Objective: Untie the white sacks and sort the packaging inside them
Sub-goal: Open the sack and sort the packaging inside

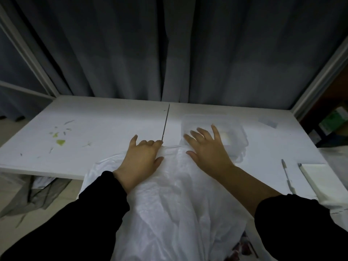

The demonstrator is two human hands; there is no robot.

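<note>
On the white table (103, 125), fingers (148, 143) of the left hand (141, 159) curl into the far edge of the white sack (169, 194). Fingers (203, 133) of the right hand (209, 151) spread wide and straight over the clear container (235, 132), just beyond the sack.
</note>
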